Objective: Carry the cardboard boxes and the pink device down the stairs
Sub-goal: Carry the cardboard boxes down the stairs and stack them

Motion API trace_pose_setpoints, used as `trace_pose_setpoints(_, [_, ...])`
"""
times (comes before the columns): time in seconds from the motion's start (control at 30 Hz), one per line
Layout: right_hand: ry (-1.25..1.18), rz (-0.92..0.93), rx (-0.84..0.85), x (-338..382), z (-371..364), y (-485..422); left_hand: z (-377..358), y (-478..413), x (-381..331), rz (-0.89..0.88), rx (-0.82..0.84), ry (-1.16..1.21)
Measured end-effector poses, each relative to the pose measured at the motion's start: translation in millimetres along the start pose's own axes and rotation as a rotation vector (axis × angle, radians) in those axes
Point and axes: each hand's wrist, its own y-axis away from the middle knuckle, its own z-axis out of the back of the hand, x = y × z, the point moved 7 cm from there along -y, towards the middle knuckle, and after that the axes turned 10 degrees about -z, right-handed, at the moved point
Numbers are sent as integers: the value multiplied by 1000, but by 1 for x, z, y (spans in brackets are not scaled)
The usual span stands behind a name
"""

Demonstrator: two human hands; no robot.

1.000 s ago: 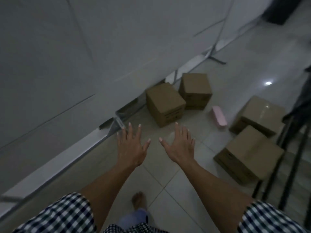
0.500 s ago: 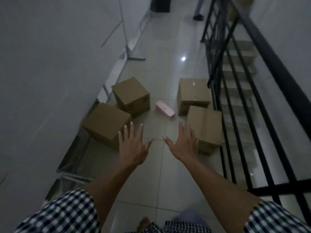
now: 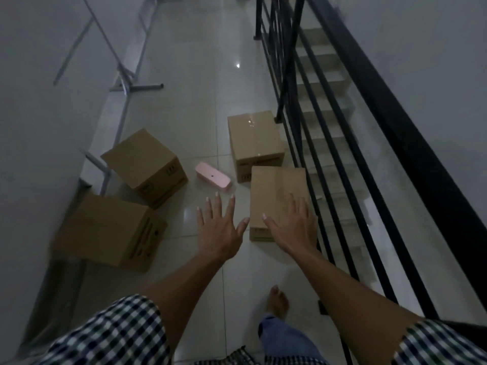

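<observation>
On the glossy pale tiled floor [image 3: 200,101] of the landing, left of the black metal stair railing [image 3: 419,143] and the grey stairs [image 3: 326,64] beyond it, I count 4 brown cardboard boxes. The near-left box [image 3: 105,227] and far-left box [image 3: 142,159] sit by the wall. The far-right box [image 3: 253,135] and near-right box [image 3: 274,191] sit against the railing, one right behind the other. The left hand [image 3: 218,227] and right hand [image 3: 292,225] are both released, fingers spread flat, grasping nothing. The right one is over the near-right box, the left over bare floor. The small pink oblong device [image 3: 212,177] lies on the floor between the 2 pairs, just ahead of the left hand.

My worries from here: the floor looks slick and a bare foot [image 3: 276,301] is on it, so a slip under load is possible. Stacked boxes would block my sight of the steps, and the device could slide off if it rides loose on top.

I cannot tell whether the right palm touches the cardboard. The light is dim, the box print is unreadable, and the bottom of the stairs is cut off.
</observation>
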Motion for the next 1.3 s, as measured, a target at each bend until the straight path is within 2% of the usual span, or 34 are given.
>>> trace_pose_setpoints(0.33, [59,-67,69,-30,-18,-156,-75,-151,-30,34,170,102])
trace_pose_setpoints(0.6, [31,-153,152,-68,-126,-281,-201,-266,0,123,204,286])
trace_pose_setpoints(0.83, [41,-221,178,-132,-230,-374,-333,-326,23,184,234,303])
trace_pose_setpoints(1.03, [35,-274,193,-184,-276,-404,-401,-354,34,286,197,373])
trace_pose_setpoints(1.3, [-43,-315,124,-191,-297,-409,-422,-360,42,373,133,587])
